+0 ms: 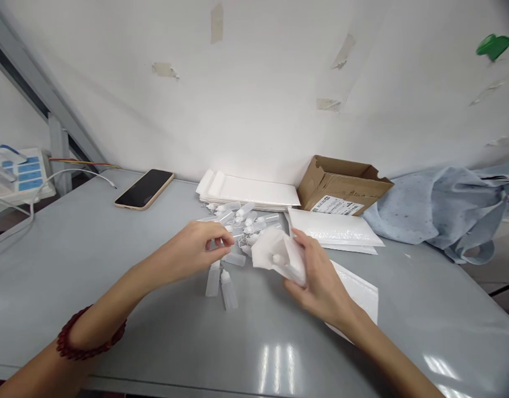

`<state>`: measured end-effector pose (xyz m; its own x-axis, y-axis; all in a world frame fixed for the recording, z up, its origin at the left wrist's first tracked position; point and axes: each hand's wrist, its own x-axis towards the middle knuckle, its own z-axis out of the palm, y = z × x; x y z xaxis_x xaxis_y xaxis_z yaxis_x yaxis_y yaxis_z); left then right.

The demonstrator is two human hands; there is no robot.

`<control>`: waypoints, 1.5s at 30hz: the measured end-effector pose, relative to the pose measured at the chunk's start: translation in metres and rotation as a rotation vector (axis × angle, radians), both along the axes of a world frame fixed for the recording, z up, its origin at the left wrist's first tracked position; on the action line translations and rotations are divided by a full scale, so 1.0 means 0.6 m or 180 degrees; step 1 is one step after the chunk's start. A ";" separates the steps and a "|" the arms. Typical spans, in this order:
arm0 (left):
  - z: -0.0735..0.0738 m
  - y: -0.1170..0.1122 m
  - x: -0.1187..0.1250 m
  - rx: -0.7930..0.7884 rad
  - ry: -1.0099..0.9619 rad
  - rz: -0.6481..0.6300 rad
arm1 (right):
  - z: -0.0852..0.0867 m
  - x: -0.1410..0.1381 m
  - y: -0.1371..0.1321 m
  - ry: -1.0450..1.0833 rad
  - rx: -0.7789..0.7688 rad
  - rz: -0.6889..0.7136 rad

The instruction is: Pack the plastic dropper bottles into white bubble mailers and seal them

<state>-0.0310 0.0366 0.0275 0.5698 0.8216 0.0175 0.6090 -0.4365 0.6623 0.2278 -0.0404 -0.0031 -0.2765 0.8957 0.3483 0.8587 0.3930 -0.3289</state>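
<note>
My right hand [316,276] grips a white bubble mailer [296,262] by its side. The mailer's mouth gapes toward the left, and the white tip of a dropper bottle [278,258] shows inside it. Over the left edge of a pile of small clear dropper bottles [254,224] is my left hand [196,246]. Its fingers are half curled, with a gap between thumb and fingertips and nothing visible in them. Two bottles [228,290] lie apart, nearer to me, below the left hand. Another mailer [358,290] lies flat, partly hidden under my right hand and forearm.
Behind the bottles lies a stack of white mailers [254,190]. Further right are more mailers [333,228], an open cardboard box [341,185] and light blue cloth [437,210]. A phone [144,189] rests at the back left, near a power strip [26,174] with cables.
</note>
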 end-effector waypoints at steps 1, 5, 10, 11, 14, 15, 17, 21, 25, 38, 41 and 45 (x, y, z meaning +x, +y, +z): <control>-0.006 0.002 -0.001 0.0160 0.0203 -0.0048 | 0.000 0.002 0.001 0.0049 0.0163 -0.0116; -0.031 0.001 0.004 0.0398 0.0583 -0.0383 | 0.001 0.002 0.002 0.0133 0.0415 -0.0191; -0.048 -0.001 0.016 0.0505 0.0672 -0.0497 | 0.000 -0.009 -0.004 0.0060 0.0268 0.0029; -0.046 0.000 0.016 0.0469 0.0626 -0.0449 | -0.001 -0.009 -0.005 0.0055 0.0273 0.0034; -0.032 0.003 0.013 0.0321 0.0426 -0.0097 | -0.002 -0.010 -0.006 0.0028 0.0223 0.0066; -0.025 0.004 0.011 0.0268 0.0335 0.0053 | -0.003 -0.010 -0.005 0.0019 0.0185 0.0069; -0.010 0.004 0.009 0.0139 0.0104 0.0212 | -0.004 -0.011 -0.004 0.0006 0.0123 0.0074; 0.007 -0.004 0.014 0.0006 -0.0314 0.0027 | -0.008 -0.014 -0.004 -0.0033 0.0093 0.0114; 0.001 -0.008 0.020 0.0132 -0.0608 -0.0252 | -0.015 -0.016 -0.004 -0.0024 0.0010 0.0188; -0.025 -0.016 0.034 0.0511 -0.0584 -0.0705 | -0.015 -0.026 -0.007 -0.0167 0.0079 0.0248; -0.041 -0.031 0.061 0.0722 -0.0689 -0.0875 | -0.019 -0.034 -0.011 -0.0206 0.0077 0.0366; -0.056 -0.050 0.080 0.1055 -0.0669 -0.0941 | -0.022 -0.041 -0.014 -0.0239 0.0052 0.0449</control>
<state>0.0171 0.0067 -0.0062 0.7339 0.5560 0.3903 0.2952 -0.7785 0.5539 0.2031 -0.0490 -0.0164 -0.4248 0.8405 0.3362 0.8165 0.5161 -0.2586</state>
